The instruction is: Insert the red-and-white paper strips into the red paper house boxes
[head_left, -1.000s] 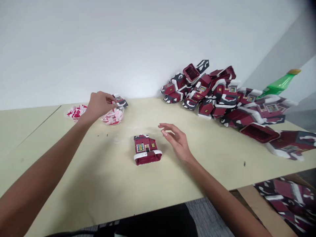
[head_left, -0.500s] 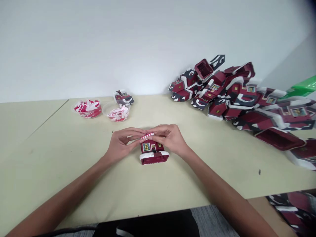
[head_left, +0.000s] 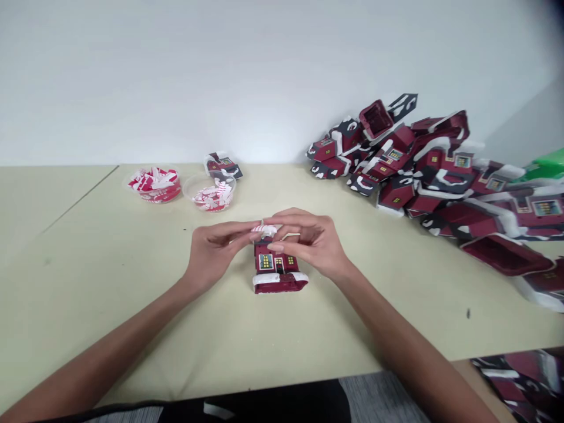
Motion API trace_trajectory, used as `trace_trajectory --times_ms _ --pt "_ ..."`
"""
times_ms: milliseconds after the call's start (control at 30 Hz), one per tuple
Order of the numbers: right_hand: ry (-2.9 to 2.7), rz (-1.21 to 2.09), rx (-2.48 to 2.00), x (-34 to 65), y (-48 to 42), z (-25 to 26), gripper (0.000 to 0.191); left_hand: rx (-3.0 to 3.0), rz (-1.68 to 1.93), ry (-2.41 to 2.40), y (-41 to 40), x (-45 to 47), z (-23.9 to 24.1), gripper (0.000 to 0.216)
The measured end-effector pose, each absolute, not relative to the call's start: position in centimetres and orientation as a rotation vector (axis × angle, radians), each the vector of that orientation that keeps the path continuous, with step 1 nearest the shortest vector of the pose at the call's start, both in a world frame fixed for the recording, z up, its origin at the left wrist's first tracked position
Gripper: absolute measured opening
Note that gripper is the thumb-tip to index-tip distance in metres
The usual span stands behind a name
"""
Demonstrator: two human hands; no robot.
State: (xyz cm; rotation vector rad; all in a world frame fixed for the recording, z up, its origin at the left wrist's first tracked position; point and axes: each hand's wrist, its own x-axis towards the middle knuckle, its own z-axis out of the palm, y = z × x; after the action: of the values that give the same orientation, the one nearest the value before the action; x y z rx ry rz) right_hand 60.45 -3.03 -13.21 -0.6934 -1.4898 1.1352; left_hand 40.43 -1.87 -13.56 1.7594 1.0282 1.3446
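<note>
Pinching a small red-and-white striped piece (head_left: 263,228) between them, both hands meet over the little red house (head_left: 277,267) that lies on the table (head_left: 132,329) in front of the person. The left hand (head_left: 215,249) is mostly closed, thumb and forefinger nipped on the near end of the piece. The right hand (head_left: 311,241) is half curled, its fingertips on the other end and its lower fingers just above the house roof.

The piece is tiny and held only at its tips, so a loosened pinch would likely drop it onto the table or behind the house. The house rests on its back with nothing bracing it; a push from either hand could slide or tip it. If the piece carries glue or tape, which I cannot tell, it might stick crooked or cling to a finger.

Going left to right among the containers: a clear tub (head_left: 155,187) near the far edge holds a heap of red-and-white cut pieces. Just beside it, a second clear tub (head_left: 210,194) holds a smaller lot of paler pieces, with a folded house (head_left: 223,166) lying behind it. Far right, a big pile of houses (head_left: 423,164) leans against the wall, several showing open hollow undersides with nothing in them. A green bottle (head_left: 546,165) pokes out past the pile.
</note>
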Motion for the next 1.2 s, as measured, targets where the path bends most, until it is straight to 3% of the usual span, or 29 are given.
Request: trace_trajectory --times_ms 267,433,533,600,1200 --pt "-1.635 0.748 -0.736 61.4 -1.9 -12.2 0.015 1.652 1.109 0.855 -1.9 40.7 -12.3 0.018" --pt "-2.09 0.391 -0.983 62.2 -2.5 -13.3 0.014 1.724 1.002 0.763 -1.8 38.0 -15.4 0.057" --pt "-2.201 0.355 -0.93 62.2 -2.8 -14.2 0.016 1.798 0.822 0.758 -2.0 37.4 -17.1 0.089" --pt "-2.177 0.373 -0.903 62.0 -2.8 -14.6 0.018 1.843 0.755 0.809 -2.2 37.5 -17.5 0.098" --pt "-2.294 0.4 -0.798 62.3 -2.4 -14.3 0.021 1.882 0.771 0.725 -2.0 37.5 -17.4 0.094"
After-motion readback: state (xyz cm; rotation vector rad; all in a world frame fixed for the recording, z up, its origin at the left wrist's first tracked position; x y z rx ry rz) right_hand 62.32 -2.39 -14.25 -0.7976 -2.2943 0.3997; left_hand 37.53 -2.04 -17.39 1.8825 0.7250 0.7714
